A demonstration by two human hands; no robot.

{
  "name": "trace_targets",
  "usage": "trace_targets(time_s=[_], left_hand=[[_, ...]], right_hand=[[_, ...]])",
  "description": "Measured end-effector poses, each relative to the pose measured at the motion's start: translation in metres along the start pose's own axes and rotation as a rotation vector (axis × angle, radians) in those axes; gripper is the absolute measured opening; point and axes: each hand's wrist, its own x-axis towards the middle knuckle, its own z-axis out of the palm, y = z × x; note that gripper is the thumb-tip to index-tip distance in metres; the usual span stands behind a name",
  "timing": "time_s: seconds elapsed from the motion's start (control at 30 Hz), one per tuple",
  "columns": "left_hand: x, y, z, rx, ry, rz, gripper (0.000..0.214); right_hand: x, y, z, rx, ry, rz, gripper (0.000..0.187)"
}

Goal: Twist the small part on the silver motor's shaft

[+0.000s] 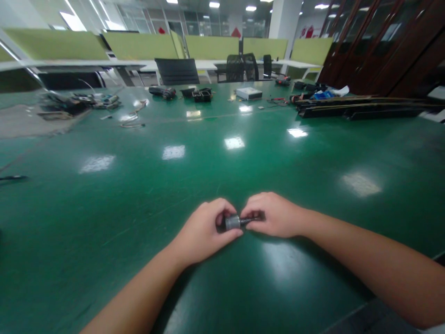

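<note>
Between my hands, just above or on the green table (222, 171), is a small silver cylinder (232, 222) with a dark end and a thin, dark, ridged shaft (244, 221) sticking out to the right. My left hand (208, 227) is closed around the cylinder, thumb along its near side and fingers over its far side. The fingers of my right hand (269, 215) pinch the shaft close to the cylinder. The two hands nearly touch at the fingertips. Part of the cylinder's left end is hidden in my left palm, and the exact kind of part is too small to tell.
Toward the far edge lie a pile of electronic parts (81, 102), a loose cable (132, 119), black parts (198, 94) and a white box-shaped device (249, 93). Long dark strips (358, 109) are stacked at the far right. Chairs (176, 71) stand behind the table.
</note>
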Motion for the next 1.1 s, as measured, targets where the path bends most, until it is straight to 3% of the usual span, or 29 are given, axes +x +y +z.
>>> trace_targets(time_s=[0.3,0.5,1.1], left_hand=[[-0.0009,0.0031,-0.0026,0.06,-0.006,0.04,0.036],[-0.0007,0.004,-0.0027,0.034,-0.004,0.033,0.02],[0.0007,0.0011,-0.0004,0.011,-0.012,0.024,0.023]], right_hand=[[0.0003,0.0022,0.0014,-0.018,0.003,-0.033,0.015],[-0.0001,0.0006,0.0004,-0.009,-0.003,-0.027,0.016],[0.0003,0.0031,0.0034,-0.05,0.024,-0.079,0.013]])
